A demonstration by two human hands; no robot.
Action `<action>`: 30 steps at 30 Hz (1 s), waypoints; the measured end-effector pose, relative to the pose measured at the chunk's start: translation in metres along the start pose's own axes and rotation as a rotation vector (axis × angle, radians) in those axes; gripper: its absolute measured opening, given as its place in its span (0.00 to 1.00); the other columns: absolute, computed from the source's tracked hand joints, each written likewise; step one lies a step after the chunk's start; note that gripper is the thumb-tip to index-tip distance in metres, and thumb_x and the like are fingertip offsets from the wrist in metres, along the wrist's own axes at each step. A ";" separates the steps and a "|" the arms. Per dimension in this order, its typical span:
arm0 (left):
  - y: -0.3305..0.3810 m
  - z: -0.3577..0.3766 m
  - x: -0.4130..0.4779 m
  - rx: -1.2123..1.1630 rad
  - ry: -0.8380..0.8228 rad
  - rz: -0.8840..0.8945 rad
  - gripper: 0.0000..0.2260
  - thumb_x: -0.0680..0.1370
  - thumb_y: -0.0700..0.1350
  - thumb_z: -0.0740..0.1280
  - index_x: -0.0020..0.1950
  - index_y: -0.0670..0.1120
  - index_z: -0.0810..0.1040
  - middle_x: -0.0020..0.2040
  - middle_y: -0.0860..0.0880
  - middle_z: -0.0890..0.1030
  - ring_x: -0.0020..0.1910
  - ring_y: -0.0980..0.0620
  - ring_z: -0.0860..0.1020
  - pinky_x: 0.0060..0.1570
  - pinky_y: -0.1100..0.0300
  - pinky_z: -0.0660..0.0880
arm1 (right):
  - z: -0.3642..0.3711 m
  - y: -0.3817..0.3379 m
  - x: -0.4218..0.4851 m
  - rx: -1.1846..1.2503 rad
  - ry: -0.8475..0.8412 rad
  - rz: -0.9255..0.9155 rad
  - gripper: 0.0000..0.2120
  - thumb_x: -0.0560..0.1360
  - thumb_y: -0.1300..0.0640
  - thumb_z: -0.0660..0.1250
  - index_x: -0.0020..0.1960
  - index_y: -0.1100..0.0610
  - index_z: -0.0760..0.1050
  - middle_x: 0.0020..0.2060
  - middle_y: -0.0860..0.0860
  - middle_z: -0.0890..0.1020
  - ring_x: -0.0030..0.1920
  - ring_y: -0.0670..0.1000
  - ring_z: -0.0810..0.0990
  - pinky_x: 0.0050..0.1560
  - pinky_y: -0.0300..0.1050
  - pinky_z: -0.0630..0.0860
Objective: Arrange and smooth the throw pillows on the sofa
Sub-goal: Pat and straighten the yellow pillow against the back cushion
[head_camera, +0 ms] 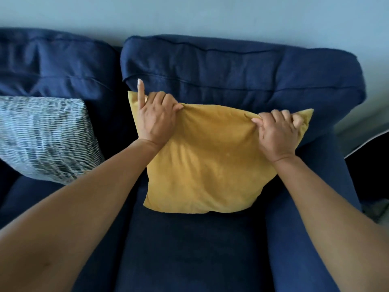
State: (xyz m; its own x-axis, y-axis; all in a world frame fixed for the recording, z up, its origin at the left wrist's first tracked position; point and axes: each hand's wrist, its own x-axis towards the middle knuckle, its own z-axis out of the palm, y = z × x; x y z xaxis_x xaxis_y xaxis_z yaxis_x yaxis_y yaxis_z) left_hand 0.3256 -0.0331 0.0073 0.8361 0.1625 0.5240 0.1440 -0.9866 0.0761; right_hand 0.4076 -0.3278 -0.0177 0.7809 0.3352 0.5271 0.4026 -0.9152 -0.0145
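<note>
A mustard-yellow throw pillow (210, 165) leans against the right back cushion of the dark blue sofa (231, 66), its lower edge on the seat. My left hand (156, 119) pinches the pillow's top edge near its left corner, with one finger sticking straight up. My right hand (275, 133) grips the top edge near the right corner, fingers curled over the fabric. A grey-and-white patterned pillow (46, 138) rests against the left back cushion, apart from both hands.
The sofa's right armrest (311, 207) runs beside the yellow pillow. The blue seat cushion (189, 249) lies in front of the pillow. A pale wall (189, 15) stands behind the sofa, and dark floor shows at the far right.
</note>
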 end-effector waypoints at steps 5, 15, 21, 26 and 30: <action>-0.002 0.011 -0.007 -0.078 -0.007 -0.096 0.26 0.86 0.57 0.49 0.43 0.40 0.76 0.40 0.45 0.78 0.48 0.43 0.79 0.77 0.35 0.50 | -0.007 0.001 -0.002 -0.036 0.131 -0.006 0.13 0.82 0.49 0.63 0.47 0.57 0.79 0.36 0.53 0.79 0.42 0.60 0.77 0.51 0.53 0.59; 0.037 0.018 -0.029 -0.257 0.163 -0.058 0.17 0.84 0.45 0.60 0.71 0.41 0.74 0.77 0.40 0.67 0.78 0.38 0.61 0.78 0.36 0.46 | -0.002 -0.020 -0.002 0.071 0.087 0.105 0.21 0.84 0.46 0.55 0.71 0.54 0.72 0.67 0.53 0.76 0.70 0.56 0.71 0.68 0.56 0.58; 0.056 0.038 -0.081 -0.175 -0.116 0.317 0.28 0.85 0.53 0.52 0.81 0.41 0.56 0.81 0.42 0.57 0.81 0.41 0.55 0.79 0.41 0.47 | 0.013 -0.066 -0.040 0.092 -0.082 -0.305 0.26 0.84 0.48 0.51 0.81 0.54 0.58 0.80 0.52 0.58 0.80 0.52 0.54 0.78 0.58 0.47; 0.005 0.060 -0.069 0.047 -0.231 0.167 0.33 0.83 0.60 0.49 0.82 0.41 0.55 0.82 0.42 0.56 0.81 0.42 0.54 0.79 0.42 0.42 | 0.033 -0.017 -0.052 -0.078 -0.230 -0.146 0.30 0.83 0.40 0.46 0.82 0.50 0.51 0.82 0.53 0.51 0.81 0.53 0.49 0.77 0.61 0.45; -0.013 0.052 -0.061 0.068 -0.287 0.059 0.33 0.83 0.62 0.46 0.83 0.43 0.52 0.83 0.43 0.51 0.82 0.43 0.48 0.79 0.41 0.38 | 0.023 0.004 -0.055 -0.065 -0.290 0.020 0.31 0.83 0.39 0.45 0.82 0.52 0.50 0.82 0.55 0.48 0.81 0.55 0.46 0.77 0.64 0.44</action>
State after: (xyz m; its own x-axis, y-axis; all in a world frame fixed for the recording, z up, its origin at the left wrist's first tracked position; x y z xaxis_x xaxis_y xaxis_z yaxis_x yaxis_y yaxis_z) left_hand 0.3008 -0.0299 -0.0699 0.9582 0.1110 0.2638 0.1178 -0.9930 -0.0097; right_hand 0.3770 -0.3448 -0.0661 0.8961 0.3583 0.2619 0.3616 -0.9316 0.0371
